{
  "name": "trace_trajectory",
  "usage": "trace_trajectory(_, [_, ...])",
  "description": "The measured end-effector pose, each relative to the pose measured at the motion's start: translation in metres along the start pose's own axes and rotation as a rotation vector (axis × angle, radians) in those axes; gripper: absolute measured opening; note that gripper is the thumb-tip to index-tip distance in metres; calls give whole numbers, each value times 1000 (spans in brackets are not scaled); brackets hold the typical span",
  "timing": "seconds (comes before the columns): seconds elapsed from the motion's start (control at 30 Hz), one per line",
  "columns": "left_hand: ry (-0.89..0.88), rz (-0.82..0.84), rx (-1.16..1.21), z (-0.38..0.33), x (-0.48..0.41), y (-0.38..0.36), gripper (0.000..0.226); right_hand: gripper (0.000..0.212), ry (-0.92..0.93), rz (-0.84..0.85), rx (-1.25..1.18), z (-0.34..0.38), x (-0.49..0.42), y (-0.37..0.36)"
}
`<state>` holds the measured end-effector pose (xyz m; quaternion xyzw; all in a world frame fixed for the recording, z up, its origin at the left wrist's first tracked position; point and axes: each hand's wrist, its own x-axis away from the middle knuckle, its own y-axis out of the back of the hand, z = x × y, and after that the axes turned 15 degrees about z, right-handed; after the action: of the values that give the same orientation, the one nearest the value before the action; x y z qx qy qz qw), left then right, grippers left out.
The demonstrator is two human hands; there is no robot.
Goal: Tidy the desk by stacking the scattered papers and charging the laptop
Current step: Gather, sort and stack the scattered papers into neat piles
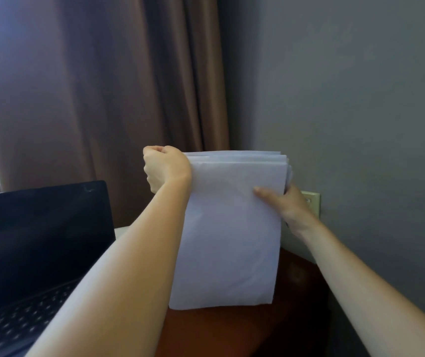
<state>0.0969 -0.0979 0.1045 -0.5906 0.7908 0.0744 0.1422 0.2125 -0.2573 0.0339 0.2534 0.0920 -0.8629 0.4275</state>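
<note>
Fingers of left hand (166, 168) curled round top corner of papers (228, 228), right hand (292, 208) pinches right edge; papers upright on desk (221, 331); laptop (33, 240) lower left

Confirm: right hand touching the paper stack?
Touching. Head view: the right hand pinches the paper stack, thumb on the front sheet, fingers behind the right edge.

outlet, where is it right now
In the head view the outlet sits on the right wall, partly hidden behind the right hand holding the papers, just above the desk.
</note>
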Motion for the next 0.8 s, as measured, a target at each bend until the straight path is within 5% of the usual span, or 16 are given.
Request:
trace_trajectory(0.07, [-4, 23, 18, 0, 0, 0, 15, 28, -10, -19, 17, -13, 8, -5])
trace_trajectory(0.17, [-76, 159, 79, 11, -2, 9, 39, 20, 57, -142, 17, -20, 5, -13])
trace_trajectory(0.37, [-78, 682, 216, 106, 14, 44, 51, 12, 84, -261, 66, -31, -3, -24])
trace_trajectory(0.5, [-52, 640, 205, 148, 29, 39, 44, 17, -32, -193, -153, -42, 9, -19])
trace_trajectory(0.6, [-118, 562, 217, 139, 36, 27, 22, 20, -111, -61, -69, -53, 19, -18])
trace_trajectory(0.8, [-234, 471, 299, 87, 57, 10, 20, 14, 25, -99, 43, -20, -1, -38])
